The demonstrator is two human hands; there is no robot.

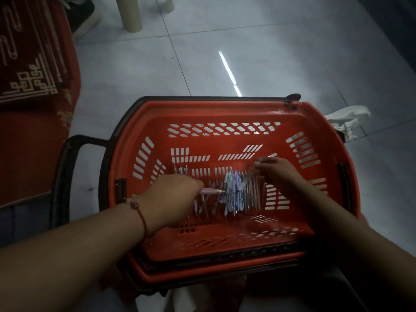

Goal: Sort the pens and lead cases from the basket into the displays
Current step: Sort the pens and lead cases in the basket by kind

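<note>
Both hands reach into the red basket (227, 113) at frame centre. The left hand (173, 194) is curled round a pink pen (212, 191), which lies left to right with its tip toward the right. The right hand (279, 172) is blurred; it seems to pinch a clear pen (246, 179), tilted. Loose pens (234, 194) cover the basket floor, mostly lying top to bottom, too many and too blurred to count. A red rug (33, 70) lies upper left.

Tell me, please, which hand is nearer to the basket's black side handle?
Left. The left hand is over the pens close to the basket wall on the black handle's side; the right hand is toward the opposite wall, farther away.
</note>
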